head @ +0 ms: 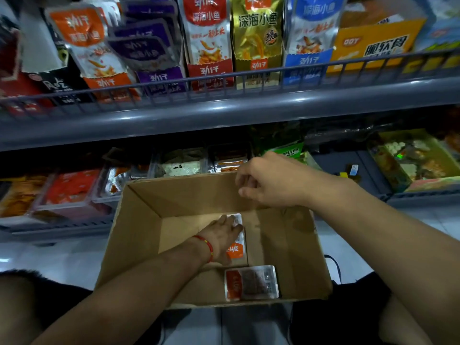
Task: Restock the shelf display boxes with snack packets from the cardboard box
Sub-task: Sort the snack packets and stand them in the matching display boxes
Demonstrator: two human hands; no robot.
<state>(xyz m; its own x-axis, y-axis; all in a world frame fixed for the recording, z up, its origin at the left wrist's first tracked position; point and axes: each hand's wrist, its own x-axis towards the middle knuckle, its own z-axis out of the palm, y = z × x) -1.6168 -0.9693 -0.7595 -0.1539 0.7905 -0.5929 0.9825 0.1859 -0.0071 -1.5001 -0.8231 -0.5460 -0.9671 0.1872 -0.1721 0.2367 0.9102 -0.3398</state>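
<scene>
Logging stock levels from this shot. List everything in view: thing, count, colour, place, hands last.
cardboard box: one, brown, open, in front of the lower shelf.
snack packets: two visible in the box, orange and silver; one near the front wall, one under the left hand.
display boxes: several, orange, purple, red, gold, blue, yellow, upper shelf.
lower shelf trays: several, mostly red and orange packets; blurred.
left hand: inside the box, on a packet.
right hand: fingers curled, above the box's far rim.
</scene>
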